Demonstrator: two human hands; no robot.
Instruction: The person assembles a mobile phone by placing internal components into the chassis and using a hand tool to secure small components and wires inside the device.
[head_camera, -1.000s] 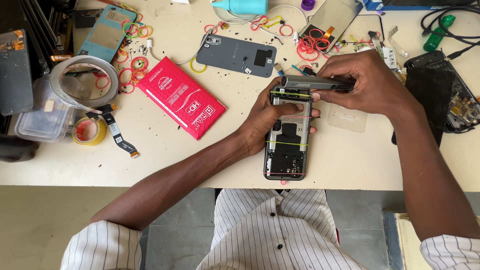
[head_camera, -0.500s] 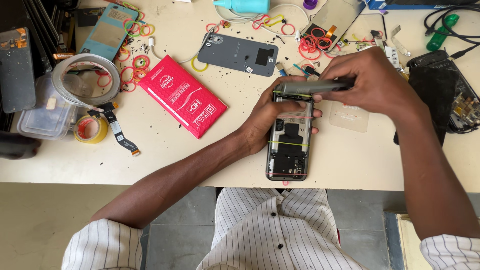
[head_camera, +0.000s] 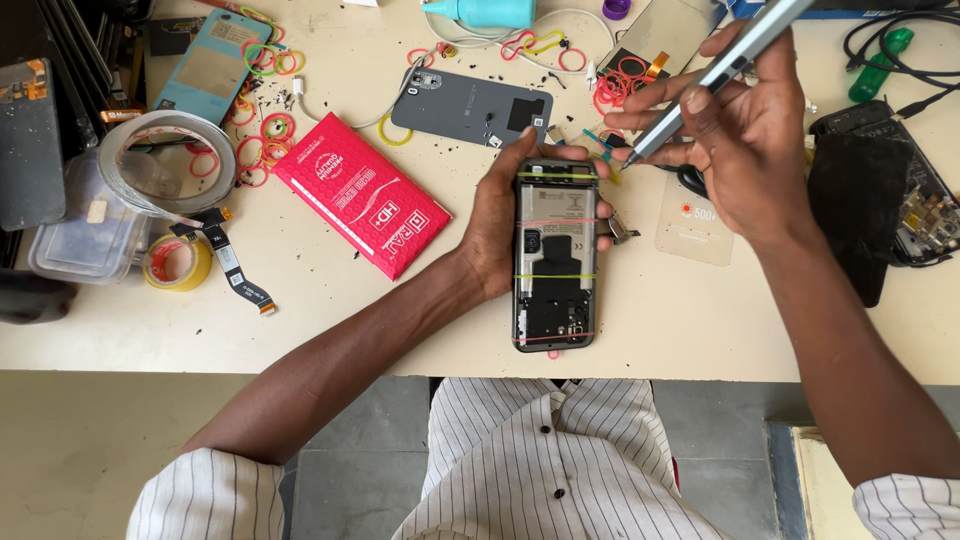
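**Opened phone steadied at the desk's near edge, tool poised above**

The left hand (head_camera: 500, 225) is curled around the opened black smartphone with its back cover off (head_camera: 555, 255), fingers wrapped over the top and left side, pinning it flat on the cream desk (head_camera: 400, 320) close to the near edge, about midway along it. 3 thin rubber bands cross the phone's body: 1 red near the top, 1 yellow across the middle, 1 red near the bottom. The right hand (head_camera: 745, 150) is closed in a pen-like grip on a slim grey metal screwdriver (head_camera: 725, 70), tilted with its tip pointing down toward the phone's top right corner but apart from it.

The phone looks light and stiff, yet fragile where the inner boards and connectors lie bare; the side rails seem the safest place to hold it, as the left hand does now, keeping off the exposed middle. The screwdriver looks smooth and thin, best held low on its shaft for control.

A red padded rectangular packet (head_camera: 362, 207) lies left of the phone, a grey plastic phone back cover (head_camera: 470, 105) beyond it toward the far edge, and loose coloured rubber bands (head_camera: 275, 130) are scattered toward the far left corner.
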